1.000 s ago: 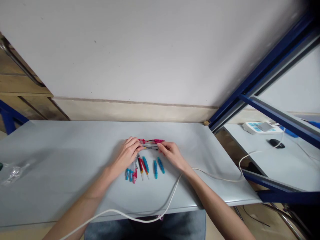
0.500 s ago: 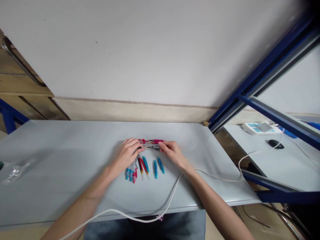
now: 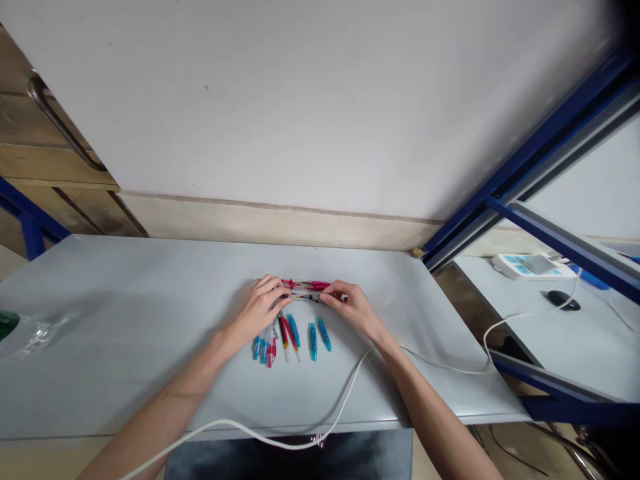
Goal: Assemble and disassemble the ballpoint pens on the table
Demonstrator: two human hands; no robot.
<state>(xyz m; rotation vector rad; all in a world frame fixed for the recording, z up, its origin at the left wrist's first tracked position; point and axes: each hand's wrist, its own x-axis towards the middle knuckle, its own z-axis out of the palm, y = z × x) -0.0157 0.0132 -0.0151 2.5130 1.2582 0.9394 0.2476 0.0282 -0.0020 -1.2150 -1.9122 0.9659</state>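
My left hand (image 3: 257,312) and my right hand (image 3: 350,307) pinch the two ends of a thin grey pen (image 3: 303,297) held just above the grey table (image 3: 125,347). Right behind it lies a pink-red pen (image 3: 306,285), lengthwise across the table. In front of the hands, several pen parts lie in a row: blue caps (image 3: 313,331), red and white refills (image 3: 286,331), and small blue and pink pieces (image 3: 263,348) under my left wrist.
A white cable (image 3: 345,393) runs from the table's front edge past my right forearm to the right. A clear plastic bag (image 3: 30,331) lies at the far left. A blue metal frame (image 3: 525,173) separates a second table with a mouse (image 3: 563,299) and a white device (image 3: 530,265).
Both hands stay on the grey pen; my right hand's fingers have curled a little closer over its end. The camera view has shifted slightly.
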